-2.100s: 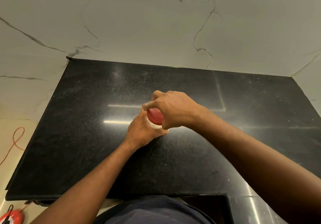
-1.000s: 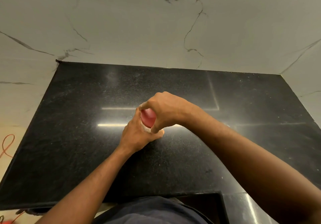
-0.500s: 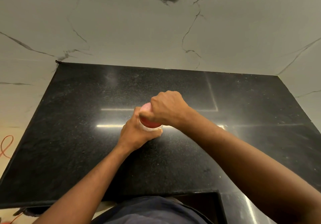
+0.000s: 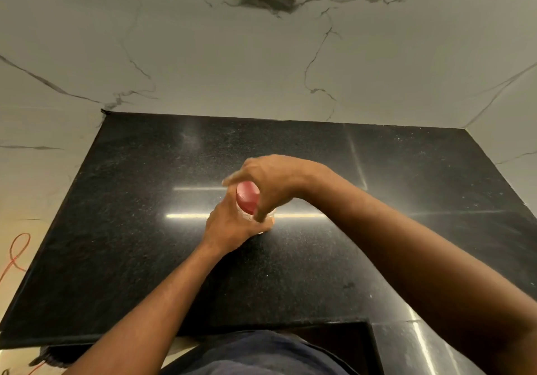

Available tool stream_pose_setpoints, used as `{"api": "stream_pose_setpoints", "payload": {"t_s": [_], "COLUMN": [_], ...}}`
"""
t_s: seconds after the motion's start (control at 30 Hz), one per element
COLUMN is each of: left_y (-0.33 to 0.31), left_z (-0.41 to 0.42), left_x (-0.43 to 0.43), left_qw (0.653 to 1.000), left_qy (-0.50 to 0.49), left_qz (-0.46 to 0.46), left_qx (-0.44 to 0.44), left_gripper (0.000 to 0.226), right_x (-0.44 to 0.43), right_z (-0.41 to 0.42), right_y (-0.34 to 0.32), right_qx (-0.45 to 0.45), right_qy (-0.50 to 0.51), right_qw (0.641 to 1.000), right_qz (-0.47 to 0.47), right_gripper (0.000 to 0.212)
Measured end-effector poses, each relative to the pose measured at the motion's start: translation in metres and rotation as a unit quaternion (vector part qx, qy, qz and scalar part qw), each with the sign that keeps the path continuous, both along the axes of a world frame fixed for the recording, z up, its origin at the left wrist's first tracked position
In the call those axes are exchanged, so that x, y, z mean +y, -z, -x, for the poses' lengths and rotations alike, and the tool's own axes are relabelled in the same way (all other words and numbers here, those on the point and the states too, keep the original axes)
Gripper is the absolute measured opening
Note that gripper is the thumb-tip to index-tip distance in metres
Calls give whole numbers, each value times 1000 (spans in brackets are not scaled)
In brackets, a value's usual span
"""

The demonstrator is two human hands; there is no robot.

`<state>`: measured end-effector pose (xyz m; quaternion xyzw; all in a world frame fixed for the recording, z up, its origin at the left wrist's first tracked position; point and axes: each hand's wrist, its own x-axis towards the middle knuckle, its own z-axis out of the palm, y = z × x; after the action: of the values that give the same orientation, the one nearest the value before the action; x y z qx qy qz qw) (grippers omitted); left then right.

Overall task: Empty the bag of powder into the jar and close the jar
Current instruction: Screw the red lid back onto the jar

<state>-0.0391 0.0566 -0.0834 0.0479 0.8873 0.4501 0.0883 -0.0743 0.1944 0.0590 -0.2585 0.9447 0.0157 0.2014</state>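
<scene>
Red lid (image 4: 247, 200) under right hand (image 4: 273, 181) grip, left hand (image 4: 232, 225) clasping jar (image 4: 268, 216)

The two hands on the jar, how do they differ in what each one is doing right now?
The right hand comes over from above and curls around the red lid; the left hand sits lower, wrapped around the jar body. The right wrist bends sharply; the left runs straight from the forearm. Both are closed on the same jar, on the black counter.
</scene>
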Motion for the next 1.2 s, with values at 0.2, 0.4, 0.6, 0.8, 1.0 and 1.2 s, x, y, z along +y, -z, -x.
{"api": "stream_pose_setpoints", "payload": {"t_s": [0.2, 0.4, 0.6, 0.8, 1.0, 1.2], "left_y": [0, -2, -5, -8, -7, 3], "left_z": [0, -1, -1, 8, 11, 3], "left_x": [1, -1, 0, -5, -7, -15], "left_qw": [1000, 1000, 1000, 999, 999, 991], "left_qy": [2, 1, 11, 40, 47, 56], "left_qz": [4, 0, -3, 19, -4, -122], "left_qx": [8, 3, 3, -5, 3, 13], "left_gripper": [97, 93, 102, 93, 90, 99], "right_x": [0, 13, 20, 16, 28, 34], "right_z": [-6, -13, -17, -7, -20, -51], "right_y": [13, 29, 18, 26, 55, 98], "right_qx": [105, 165, 135, 168, 226, -22], "right_qy": [59, 88, -36, -26, 87, 285], "right_qw": [993, 982, 990, 984, 963, 851], "right_qz": [16, -7, 25, 46, 118, 440], "right_gripper": [56, 66, 80, 86, 98, 127]}}
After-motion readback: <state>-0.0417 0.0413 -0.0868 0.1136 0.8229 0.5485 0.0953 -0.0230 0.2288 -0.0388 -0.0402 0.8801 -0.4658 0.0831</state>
